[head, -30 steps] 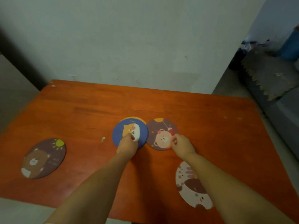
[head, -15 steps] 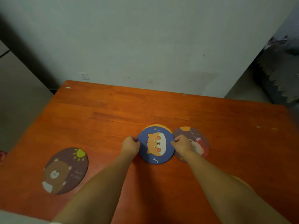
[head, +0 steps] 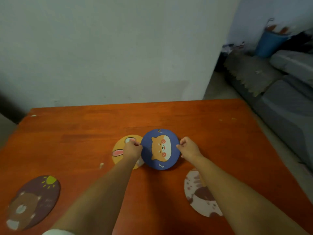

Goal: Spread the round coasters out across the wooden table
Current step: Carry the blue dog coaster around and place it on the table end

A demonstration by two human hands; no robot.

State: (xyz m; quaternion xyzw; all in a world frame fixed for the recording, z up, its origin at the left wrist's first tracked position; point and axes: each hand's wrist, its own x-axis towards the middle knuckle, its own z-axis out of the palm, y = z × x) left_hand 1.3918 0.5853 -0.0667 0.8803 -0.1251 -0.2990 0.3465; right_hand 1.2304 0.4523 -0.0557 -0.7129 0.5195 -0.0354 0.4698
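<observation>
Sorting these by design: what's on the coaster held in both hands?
A blue coaster with an orange dog face and small bone; head view.

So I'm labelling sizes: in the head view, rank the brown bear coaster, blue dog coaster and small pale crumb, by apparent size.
Brown bear coaster and blue dog coaster: unsure, the bear is nearer the camera.
Small pale crumb: smallest.

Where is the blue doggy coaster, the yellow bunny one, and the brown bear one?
blue dog coaster (head: pixel 160 149): head view, on the dog's face at its middle.
yellow bunny coaster (head: pixel 118 150): head view, on its left part by the pink ear.
brown bear coaster (head: pixel 32 202): head view, on the bear's head.
</observation>
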